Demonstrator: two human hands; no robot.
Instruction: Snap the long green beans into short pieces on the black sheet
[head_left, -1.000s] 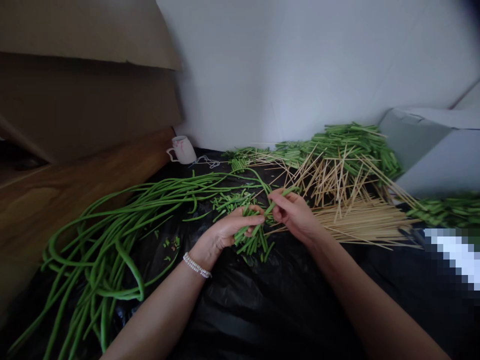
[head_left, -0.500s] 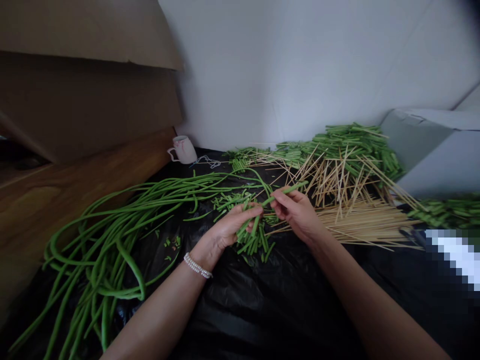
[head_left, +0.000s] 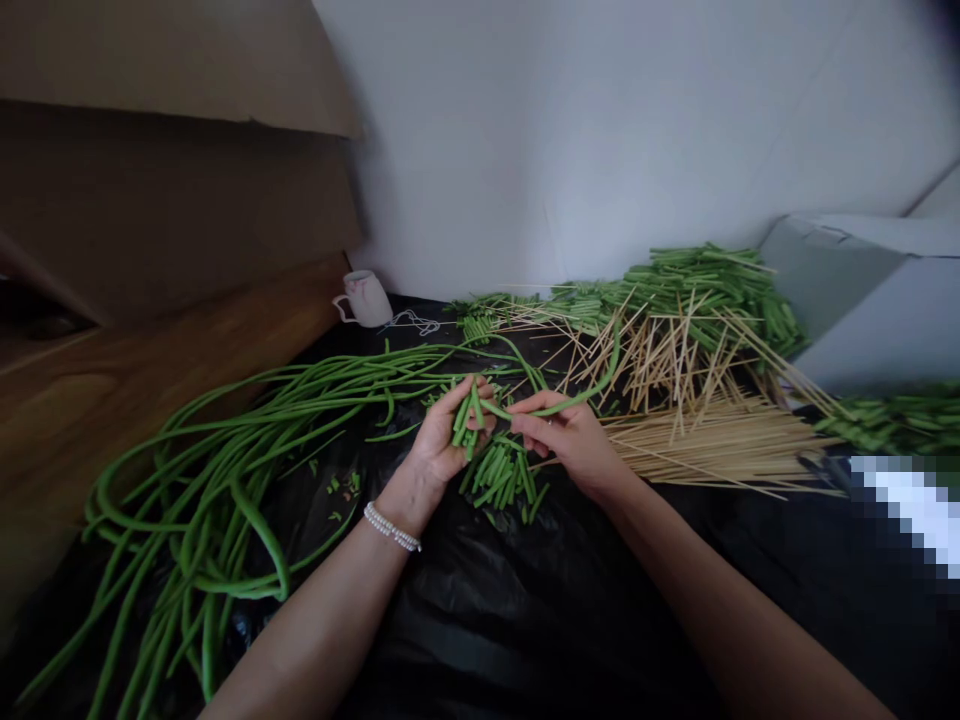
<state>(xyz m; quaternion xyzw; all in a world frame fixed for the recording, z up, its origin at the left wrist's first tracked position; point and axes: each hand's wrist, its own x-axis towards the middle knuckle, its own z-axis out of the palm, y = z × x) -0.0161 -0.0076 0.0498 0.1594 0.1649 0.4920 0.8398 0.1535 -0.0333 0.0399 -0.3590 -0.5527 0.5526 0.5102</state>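
Observation:
My left hand [head_left: 447,430], palm up with a beaded bracelet at the wrist, is closed around several short cut bean pieces [head_left: 466,418]. In my right hand [head_left: 559,432] a long green bean [head_left: 604,380] is pinched; its near end reaches the pieces in my left palm and its far end curves up to the right. Beneath and between both hands lies a small pile of cut pieces [head_left: 506,478] on black plastic sheeting [head_left: 525,600]. Whole long beans [head_left: 225,470] are heaped to the left of my left hand.
Thin wooden sticks [head_left: 720,445] lie right of my right hand. Bundled cut beans [head_left: 712,295] are stacked behind them, and more greens [head_left: 900,425] sit farther right. A white mug [head_left: 367,300] stands by the wall. Cardboard [head_left: 180,200] rises at the left, a pale box [head_left: 862,290] at the right.
My left hand has turned palm up, showing the cut pieces in it. My right hand has shifted slightly left and down, and its bean now bends upward at the far end.

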